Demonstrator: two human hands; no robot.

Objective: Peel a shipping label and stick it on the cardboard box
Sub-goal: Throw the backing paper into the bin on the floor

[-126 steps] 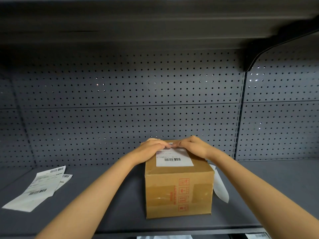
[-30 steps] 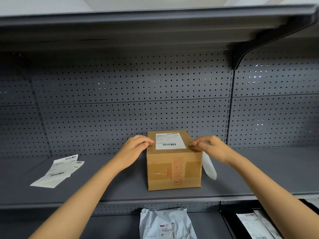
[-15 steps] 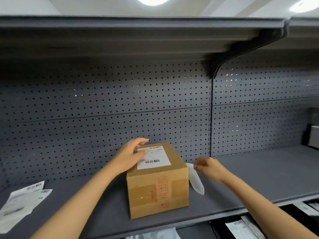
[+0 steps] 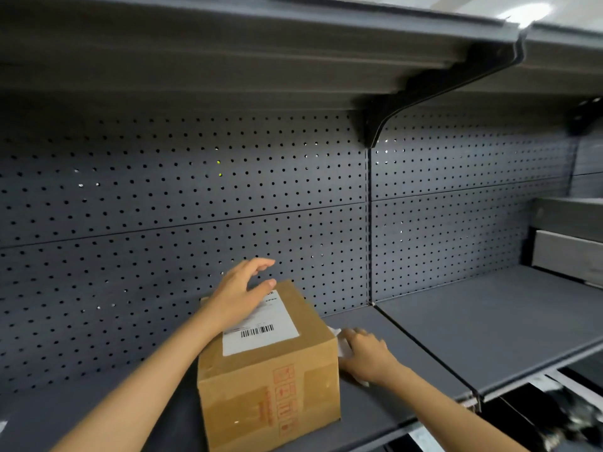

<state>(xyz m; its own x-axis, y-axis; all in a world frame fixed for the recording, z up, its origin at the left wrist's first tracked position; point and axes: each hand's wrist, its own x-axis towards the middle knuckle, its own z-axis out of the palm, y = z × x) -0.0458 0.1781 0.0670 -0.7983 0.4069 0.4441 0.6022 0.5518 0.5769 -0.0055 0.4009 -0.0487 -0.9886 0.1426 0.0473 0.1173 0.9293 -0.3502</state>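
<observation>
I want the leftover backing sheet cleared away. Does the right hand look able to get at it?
Probably yes: the right hand already lies on the white backing sheet beside the cardboard box, with nothing between them.

There was one box [image 4: 270, 373] with one label [image 4: 261, 331] on top, two hands, the left [image 4: 236, 296] and the right [image 4: 367, 355], one white backing sheet [image 4: 341, 345] beside the box, and two black brackets [image 4: 421, 93] under the upper shelf.

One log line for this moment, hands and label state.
white shipping label: stuck on brown cardboard box top | left hand: resting on label | right hand: on white backing paper, grey shelf
</observation>
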